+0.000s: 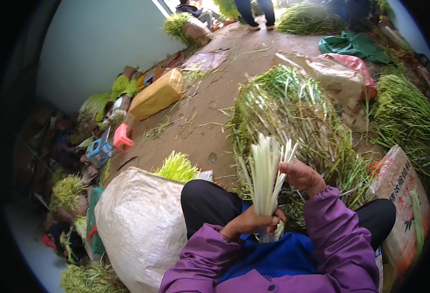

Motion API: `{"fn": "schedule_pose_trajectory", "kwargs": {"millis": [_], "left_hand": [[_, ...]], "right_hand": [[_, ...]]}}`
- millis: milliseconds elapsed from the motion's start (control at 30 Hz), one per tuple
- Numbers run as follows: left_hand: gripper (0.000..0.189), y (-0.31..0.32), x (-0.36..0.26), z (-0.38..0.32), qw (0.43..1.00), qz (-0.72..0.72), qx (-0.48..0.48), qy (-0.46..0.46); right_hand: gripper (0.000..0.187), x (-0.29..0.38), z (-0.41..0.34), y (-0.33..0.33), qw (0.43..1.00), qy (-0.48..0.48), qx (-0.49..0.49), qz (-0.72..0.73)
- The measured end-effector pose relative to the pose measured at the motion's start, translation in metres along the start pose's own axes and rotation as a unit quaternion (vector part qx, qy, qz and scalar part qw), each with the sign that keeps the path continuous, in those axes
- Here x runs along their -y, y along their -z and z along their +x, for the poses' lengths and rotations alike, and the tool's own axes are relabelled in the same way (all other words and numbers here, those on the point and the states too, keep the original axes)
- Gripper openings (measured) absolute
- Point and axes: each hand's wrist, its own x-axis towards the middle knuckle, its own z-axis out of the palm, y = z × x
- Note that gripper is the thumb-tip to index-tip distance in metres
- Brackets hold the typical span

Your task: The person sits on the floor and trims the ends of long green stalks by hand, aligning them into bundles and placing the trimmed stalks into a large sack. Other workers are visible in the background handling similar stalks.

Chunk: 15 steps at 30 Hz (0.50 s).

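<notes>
My left hand is wrapped around the lower part of an upright bundle of long pale stalks, held over my lap. At the bundle's upper right edge, my right hand pinches a few stalks that fan outward; its fingers are partly hidden. Blue cloth covers my lap beneath the bundle, whose lower end is partly hidden by my left hand. Just beyond both hands lies a large heap of green and pale leafy stalks.
A bulging white woven sack stands at my left, and a printed sack at my right. Farther left are a red plastic stool, a blue stool and a yellow wrapped block. People are at the back.
</notes>
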Motion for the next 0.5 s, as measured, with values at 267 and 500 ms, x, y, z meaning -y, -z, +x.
{"fn": "schedule_pose_trajectory", "kwargs": {"millis": [267, 500], "left_hand": [[0.027, 0.024, -0.032, -0.030, 0.982, -0.095, -0.048, -0.155], [0.031, 0.015, -0.047, -0.051, 0.974, -0.092, 0.026, -0.207]], "right_hand": [[0.021, -0.014, 0.022, -0.011, 0.983, -0.028, -0.036, -0.178], [0.033, 0.013, 0.004, -0.008, 0.988, 0.046, -0.096, -0.108]]}}
